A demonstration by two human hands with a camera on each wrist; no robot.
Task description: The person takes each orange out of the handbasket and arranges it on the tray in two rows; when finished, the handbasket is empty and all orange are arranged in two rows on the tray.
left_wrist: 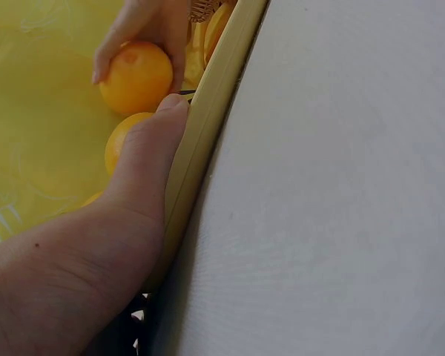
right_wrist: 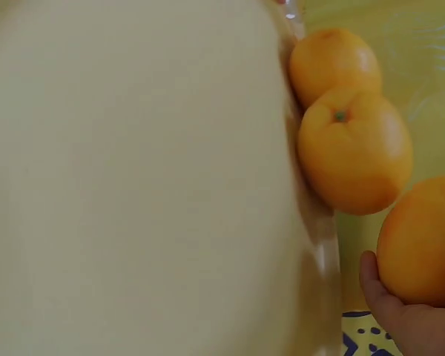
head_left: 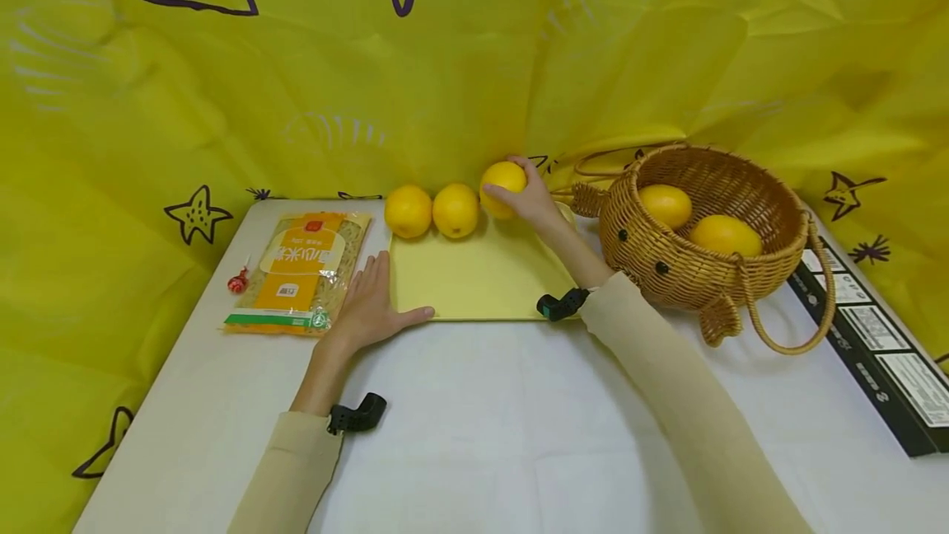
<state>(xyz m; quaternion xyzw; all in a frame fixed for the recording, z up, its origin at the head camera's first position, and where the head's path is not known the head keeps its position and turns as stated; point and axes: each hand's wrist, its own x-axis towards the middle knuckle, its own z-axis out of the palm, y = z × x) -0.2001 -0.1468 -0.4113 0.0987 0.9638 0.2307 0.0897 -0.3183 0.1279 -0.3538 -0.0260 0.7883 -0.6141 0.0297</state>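
Note:
My right hand grips an orange at the far edge of a pale yellow tray. Two more oranges, one at the tray's far left corner and one in the middle, sit side by side there. In the right wrist view, a gap separates the held orange from the middle orange. My left hand rests at the tray's near left corner, fingers straight along its left side and thumb along the front rim. The left wrist view shows that thumb against the rim.
Right of the tray stands a wicker basket with two yellow-orange fruits inside. Beyond it lies a long black box. A noodle packet lies left of my left hand, beside a red wrapped lollipop. Yellow cloth hangs behind.

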